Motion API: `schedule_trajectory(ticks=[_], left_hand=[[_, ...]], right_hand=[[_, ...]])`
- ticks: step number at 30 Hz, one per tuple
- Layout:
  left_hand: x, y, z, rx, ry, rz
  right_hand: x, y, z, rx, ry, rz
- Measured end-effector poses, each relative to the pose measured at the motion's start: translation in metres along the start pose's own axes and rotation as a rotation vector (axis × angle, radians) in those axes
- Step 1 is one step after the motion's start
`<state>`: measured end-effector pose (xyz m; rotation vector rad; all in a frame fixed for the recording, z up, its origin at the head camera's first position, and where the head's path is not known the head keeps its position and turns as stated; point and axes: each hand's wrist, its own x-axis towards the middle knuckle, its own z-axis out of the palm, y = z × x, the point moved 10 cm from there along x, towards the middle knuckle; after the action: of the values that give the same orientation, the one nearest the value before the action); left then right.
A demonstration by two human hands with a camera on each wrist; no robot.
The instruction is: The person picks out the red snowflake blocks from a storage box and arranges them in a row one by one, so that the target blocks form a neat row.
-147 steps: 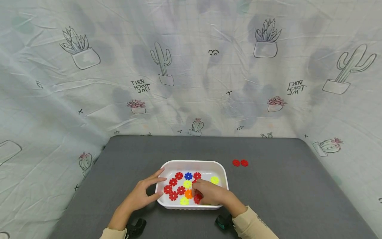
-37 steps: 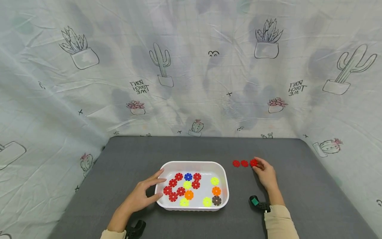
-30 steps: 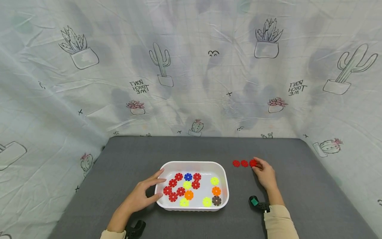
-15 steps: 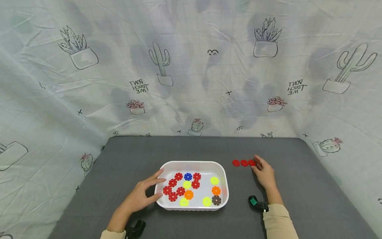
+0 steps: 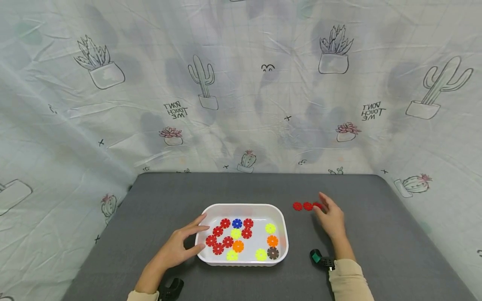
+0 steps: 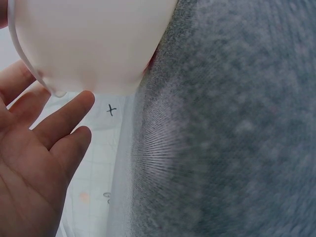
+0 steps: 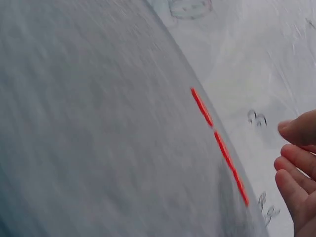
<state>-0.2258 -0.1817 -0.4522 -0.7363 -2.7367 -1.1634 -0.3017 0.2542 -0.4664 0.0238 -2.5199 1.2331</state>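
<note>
Beside the white tray [image 5: 241, 263], my left hand [image 5: 177, 248] has its fingers spread and touches the left rim. The left wrist view shows those fingers at the outside of the tray wall [image 6: 94, 44]. Right of the tray, three red notched discs lie in a row on the table: a left disc [image 5: 297, 206], a middle disc [image 5: 308, 206] and a right disc [image 5: 317, 205] partly behind my fingers. Over the right disc, my right hand [image 5: 331, 217] has thumb and fingers apart, holding nothing. The right wrist view shows the red discs [image 7: 224, 150] edge-on, apart from the hand.
Inside the tray lie several red discs [image 5: 227, 241], a blue disc [image 5: 237, 223], several yellow discs [image 5: 270, 228], two orange discs [image 5: 238, 246] and a dark brown disc [image 5: 273, 253]. A grey cloth [image 5: 211, 188] covers the table. A printed curtain [image 5: 241, 104] hangs behind.
My right hand took a red disc from the tray to the row's right end, slid it left against the others, then let go and lifted slightly. The left hand stayed put.
</note>
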Motion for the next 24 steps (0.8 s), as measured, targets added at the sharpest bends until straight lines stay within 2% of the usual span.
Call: schedule_trajectory(ticks=[4,9,17,21,24], left_hand=[[0.0,-0.001,0.001,-0.015,-0.006,-0.015],[0.0,-0.001,0.0,-0.028,-0.003,-0.01],[0.0,0.0,0.0,-0.031,-0.003,-0.001],[-0.001,-0.001,0.0,-0.037,-0.005,-0.008],[-0.001,0.002,0.0,-0.023,0.0,0.017]], right_hand=[[-0.001,-0.022,0.001,-0.024,0.047,-0.082],[0.0,-0.049,0.006,0.035,0.07,-0.162],[-0.006,-0.086,0.026,0.157,-0.023,-0.211],[-0.014,-0.109,0.036,0.245,-0.069,-0.276],[-0.021,-0.127,0.042,0.296,-0.098,-0.314]])
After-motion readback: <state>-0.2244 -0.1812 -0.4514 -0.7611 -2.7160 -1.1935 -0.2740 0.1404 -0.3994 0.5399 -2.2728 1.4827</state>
